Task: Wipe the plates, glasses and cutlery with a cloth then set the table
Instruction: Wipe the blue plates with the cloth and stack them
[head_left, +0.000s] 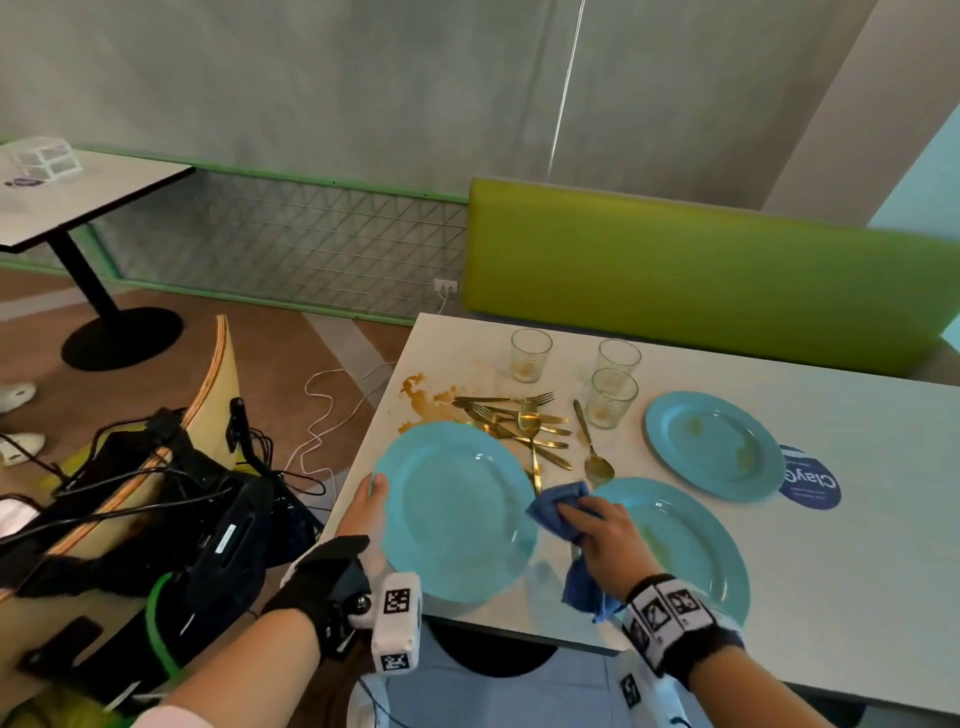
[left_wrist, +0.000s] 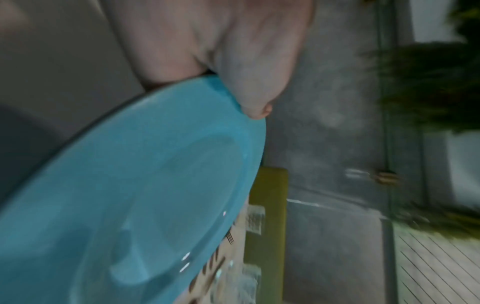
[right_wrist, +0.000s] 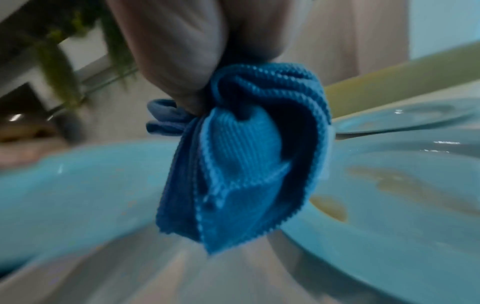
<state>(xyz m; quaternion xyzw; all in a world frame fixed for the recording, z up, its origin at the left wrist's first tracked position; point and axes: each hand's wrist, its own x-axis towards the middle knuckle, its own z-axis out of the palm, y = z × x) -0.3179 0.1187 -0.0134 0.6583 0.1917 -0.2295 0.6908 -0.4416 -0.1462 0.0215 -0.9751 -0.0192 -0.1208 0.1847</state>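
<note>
Above the table (head_left: 857, 545), plate (head_left: 457, 512) in left grip (head_left: 363, 512), cloth (head_left: 563, 501) bunched in right grip (head_left: 605, 540).

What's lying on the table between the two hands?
Head view: only the held plate, gripped by the left hand; the right hand holds the cloth beside its rim.

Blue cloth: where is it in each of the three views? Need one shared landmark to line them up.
Head: the blue cloth is low centre-right, bunched in the right hand.
Left wrist: not in view.
Right wrist: the blue cloth hangs at centre frame.
Shared landmark: the held plate, gripped by the left hand; lower left in the left wrist and right wrist views.
</note>
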